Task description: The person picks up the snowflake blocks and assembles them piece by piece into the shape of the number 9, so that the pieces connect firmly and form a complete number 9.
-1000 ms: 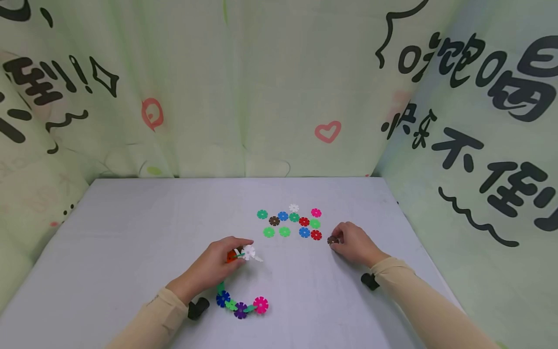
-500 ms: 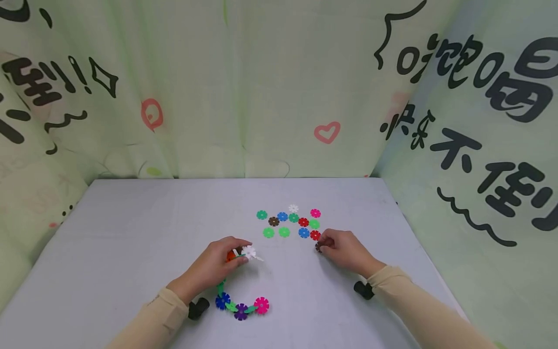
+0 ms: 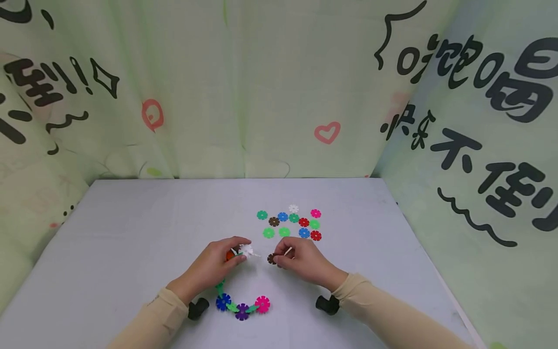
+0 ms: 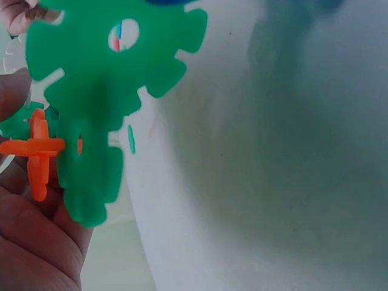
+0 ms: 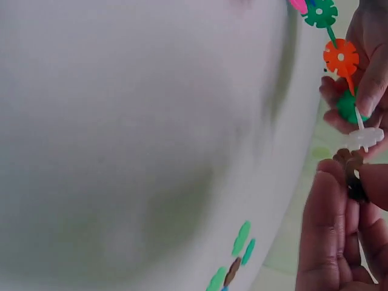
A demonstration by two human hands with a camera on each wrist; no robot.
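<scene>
My left hand [image 3: 215, 264] pinches the upper end of a chain of notched plastic snowflake discs. At that end sits a white disc [image 3: 246, 250], with a green disc and an orange disc [image 5: 341, 57] behind it in the right wrist view. The chain curves down past blue [image 3: 223, 302] and purple [image 3: 242, 312] discs to a pink disc [image 3: 263, 304]. Green discs [image 4: 91, 60] fill much of the left wrist view. Between thumb and fingers, my right hand [image 3: 307, 261] pinches a brown snowflake disc [image 3: 271, 259]. In the right wrist view this brown disc [image 5: 354, 179] is close to the white one; contact is unclear.
Beyond the hands, several loose discs lie flat on the white table [image 3: 144, 228], among them a red disc [image 3: 316, 235], a light green disc [image 3: 268, 232] and another brown disc [image 3: 273, 221]. Printed curtains [image 3: 270, 97] stand behind the table and at both sides.
My right hand has moved left with the brown disc, from beside the loose discs to near the white disc. The left hand stays almost in place, still holding the chain.
</scene>
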